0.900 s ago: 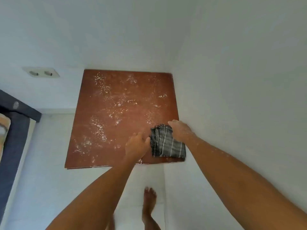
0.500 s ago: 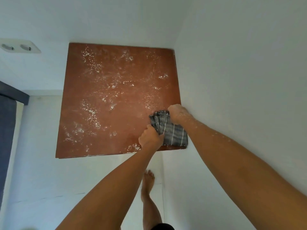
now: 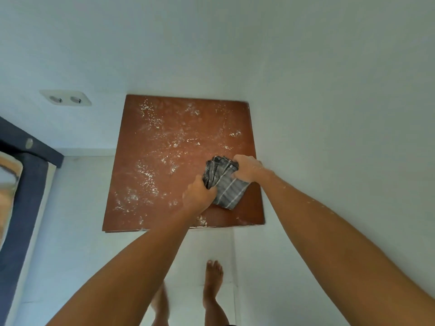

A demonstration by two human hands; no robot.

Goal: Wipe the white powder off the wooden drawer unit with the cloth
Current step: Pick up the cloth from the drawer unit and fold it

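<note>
The cloth (image 3: 223, 182) is grey with thin white stripes. It sits on top of the wooden drawer unit (image 3: 164, 184), near the right side and a bit toward the front edge. It is bunched up at the far end and lies flatter at the near end. Some white powder (image 3: 147, 174) is already stuck on its folds.

The cloth looks soft and light. It bends any way you push it, so it will not scratch the wood. It can slide around easily too, because powder is slippery and the wood looks smooth. A good way to hold it is to gather it in a thick wad and press flat with the palm, so it does not unfold while wiping.

The right hand (image 3: 247, 169) is closed on the far bunched part of the cloth. The left hand (image 3: 199, 196) pinches the left edge of the cloth with curled fingers. Both hands are grasping it, and it looks like they are getting it ready, not wiping yet.

The powder lies in specks and little clumps over most of the brown top, more on the left and middle. A bit sits on the front edge. So most of the job looks not done.

The unit stands in a corner of white walls (image 3: 329, 114). A double socket (image 3: 67, 98) is on the wall to the left. Bare feet (image 3: 213, 278) stand on the pale floor below.
</note>
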